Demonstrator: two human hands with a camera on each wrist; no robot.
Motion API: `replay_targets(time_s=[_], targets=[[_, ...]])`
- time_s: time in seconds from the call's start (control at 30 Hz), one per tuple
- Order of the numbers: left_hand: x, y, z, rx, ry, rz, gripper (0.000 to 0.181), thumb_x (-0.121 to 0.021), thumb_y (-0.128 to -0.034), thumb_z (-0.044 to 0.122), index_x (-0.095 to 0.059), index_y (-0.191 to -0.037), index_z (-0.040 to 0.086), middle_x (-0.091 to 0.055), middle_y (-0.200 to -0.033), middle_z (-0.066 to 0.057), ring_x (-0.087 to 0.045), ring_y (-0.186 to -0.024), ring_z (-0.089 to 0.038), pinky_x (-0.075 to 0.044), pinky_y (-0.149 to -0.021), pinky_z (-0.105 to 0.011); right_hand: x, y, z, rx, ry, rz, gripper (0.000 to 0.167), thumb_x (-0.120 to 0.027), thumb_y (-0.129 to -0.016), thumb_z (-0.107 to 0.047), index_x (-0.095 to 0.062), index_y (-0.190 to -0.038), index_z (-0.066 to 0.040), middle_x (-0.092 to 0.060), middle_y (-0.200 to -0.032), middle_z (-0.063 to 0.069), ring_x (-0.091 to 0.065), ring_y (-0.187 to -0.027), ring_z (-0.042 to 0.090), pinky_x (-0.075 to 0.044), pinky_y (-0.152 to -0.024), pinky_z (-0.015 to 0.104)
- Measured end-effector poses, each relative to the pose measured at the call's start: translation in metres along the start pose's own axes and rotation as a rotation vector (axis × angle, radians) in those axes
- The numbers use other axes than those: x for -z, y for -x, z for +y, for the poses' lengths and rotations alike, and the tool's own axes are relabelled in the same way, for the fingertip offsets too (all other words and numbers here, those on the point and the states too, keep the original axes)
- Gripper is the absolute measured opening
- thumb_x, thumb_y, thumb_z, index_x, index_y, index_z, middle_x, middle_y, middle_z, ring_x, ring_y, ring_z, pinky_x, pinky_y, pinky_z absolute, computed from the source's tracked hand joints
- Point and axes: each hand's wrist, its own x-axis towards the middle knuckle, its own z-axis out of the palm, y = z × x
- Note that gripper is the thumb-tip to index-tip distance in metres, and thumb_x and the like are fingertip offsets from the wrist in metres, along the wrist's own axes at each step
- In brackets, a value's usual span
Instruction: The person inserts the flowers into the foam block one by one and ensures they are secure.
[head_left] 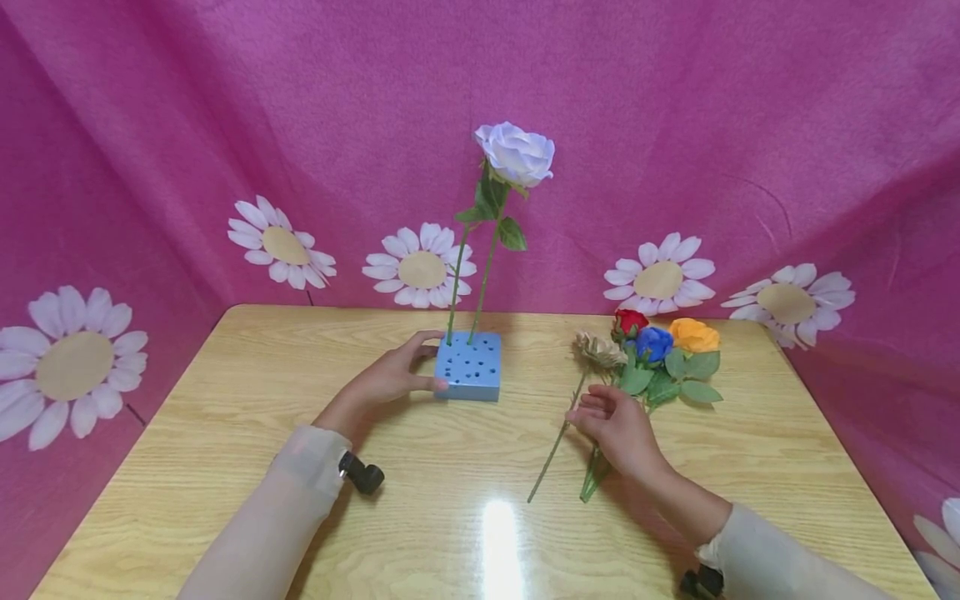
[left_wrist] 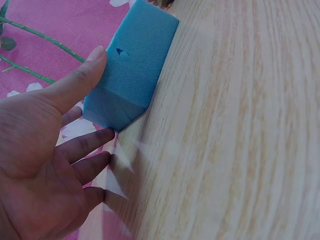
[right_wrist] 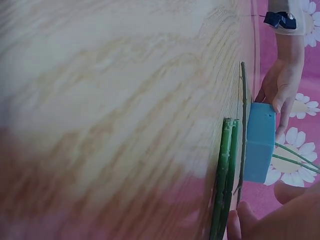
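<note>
My left hand (head_left: 390, 375) holds a blue foam block (head_left: 468, 367) at its left side, thumb on the near face and fingers round towards the back. Small holes dot the block's top. Two green stems (head_left: 483, 287) stand upright in it, under a pale lavender artificial rose (head_left: 516, 154) with leaves. My right hand (head_left: 622, 429) is over the stem of a beige artificial flower (head_left: 600, 350) lying on the table. In the right wrist view, the thumb (right_wrist: 290, 192) stands apart from the fingers beside that thin stem (right_wrist: 243, 130); contact is hard to tell.
Right of the beige flower lie a red rose (head_left: 630, 323), a blue rose (head_left: 654, 343) and an orange rose (head_left: 694, 335), their green stems (head_left: 592, 475) pointing towards me. A pink cloth (head_left: 337, 108) with printed daisies hangs behind the wooden table (head_left: 420, 517).
</note>
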Motion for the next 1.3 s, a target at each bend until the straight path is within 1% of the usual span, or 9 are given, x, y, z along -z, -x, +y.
replay_targets(time_s=[0.2, 0.4, 0.5, 0.6, 0.73, 0.93, 1.07, 1.17, 1.3], targets=[[0.000, -0.001, 0.001, -0.003, -0.002, -0.001, 0.086, -0.083, -0.0888, 0.033, -0.032, -0.158, 0.028, -0.046, -0.159, -0.014, -0.032, -0.153, -0.032, -0.016, -0.124, -0.062, -0.003, -0.001, 0.000, -0.035, -0.018, -0.004, 0.062, -0.075, -0.092, -0.004, -0.043, -0.140, 0.020, -0.061, -0.130, 0.038, -0.067, -0.112, 0.042, -0.059, -0.081, 0.022], [0.001, -0.003, 0.001, 0.007, -0.004, -0.008, 0.087, -0.083, -0.0886, 0.033, -0.032, -0.158, 0.029, -0.044, -0.160, -0.014, -0.030, -0.154, -0.032, -0.016, -0.124, -0.061, -0.005, -0.002, -0.001, -0.065, -0.060, -0.021, 0.066, -0.074, -0.093, -0.005, -0.038, -0.143, 0.020, -0.058, -0.133, 0.039, -0.067, -0.113, 0.039, -0.056, -0.077, 0.018], [0.001, -0.003, 0.001, 0.008, -0.010, -0.011, 0.087, -0.083, -0.0888, 0.033, -0.031, -0.158, 0.028, -0.044, -0.160, -0.014, -0.029, -0.154, -0.033, -0.016, -0.124, -0.061, -0.005, -0.002, -0.001, -0.083, -0.069, -0.033, 0.068, -0.073, -0.094, -0.006, -0.037, -0.145, 0.020, -0.056, -0.135, 0.039, -0.065, -0.116, 0.039, -0.056, -0.079, 0.019], [0.002, -0.003, 0.002, 0.008, -0.014, -0.013, 0.086, -0.082, -0.0893, 0.033, -0.031, -0.158, 0.029, -0.044, -0.160, -0.014, -0.029, -0.154, -0.033, -0.016, -0.124, -0.062, -0.005, -0.003, 0.000, -0.103, -0.066, -0.043, 0.069, -0.072, -0.094, -0.007, -0.035, -0.146, 0.020, -0.054, -0.138, 0.038, -0.063, -0.120, 0.041, -0.057, -0.083, 0.022], [0.001, -0.004, 0.002, 0.014, -0.020, -0.014, 0.085, -0.082, -0.0895, 0.034, -0.031, -0.158, 0.031, -0.044, -0.160, -0.013, -0.028, -0.155, -0.033, -0.015, -0.124, -0.063, -0.006, -0.004, 0.001, -0.116, -0.036, -0.036, 0.071, -0.074, -0.093, -0.008, -0.037, -0.146, 0.019, -0.054, -0.139, 0.037, -0.061, -0.123, 0.041, -0.057, -0.090, 0.027], [0.001, -0.004, 0.003, 0.020, -0.021, -0.015, 0.086, -0.082, -0.0897, 0.035, -0.030, -0.158, 0.031, -0.043, -0.161, -0.013, -0.026, -0.155, -0.034, -0.014, -0.124, -0.063, -0.009, -0.005, 0.001, -0.098, 0.037, -0.010, 0.071, -0.080, -0.086, -0.010, -0.044, -0.142, 0.016, -0.058, -0.134, 0.032, -0.066, -0.116, 0.037, -0.056, -0.094, 0.034], [0.001, -0.002, 0.003, 0.021, -0.020, -0.011, 0.086, -0.081, -0.0899, 0.035, -0.030, -0.159, 0.030, -0.043, -0.161, -0.014, -0.027, -0.155, -0.034, -0.015, -0.124, -0.063, -0.012, -0.005, 0.003, -0.085, 0.080, -0.010, 0.069, -0.083, -0.085, -0.010, -0.048, -0.138, 0.014, -0.061, -0.130, 0.029, -0.070, -0.109, 0.035, -0.055, -0.093, 0.037], [0.001, -0.001, 0.003, 0.018, -0.021, -0.011, 0.086, -0.081, -0.0898, 0.036, -0.030, -0.159, 0.030, -0.043, -0.161, -0.014, -0.027, -0.155, -0.034, -0.015, -0.123, -0.064, -0.013, -0.006, 0.003, -0.067, 0.115, -0.007, 0.066, -0.085, -0.084, -0.011, -0.051, -0.134, 0.013, -0.063, -0.125, 0.028, -0.071, -0.106, 0.033, -0.056, -0.090, 0.038], [0.000, 0.000, 0.003, 0.014, -0.012, -0.009, 0.086, -0.081, -0.0896, 0.035, -0.030, -0.158, 0.030, -0.043, -0.161, -0.013, -0.026, -0.155, -0.035, -0.014, -0.124, -0.064, -0.014, -0.007, 0.004, -0.062, 0.142, -0.008, 0.065, -0.086, -0.082, -0.012, -0.053, -0.132, 0.012, -0.064, -0.121, 0.025, -0.071, -0.103, 0.031, -0.056, -0.088, 0.038]])
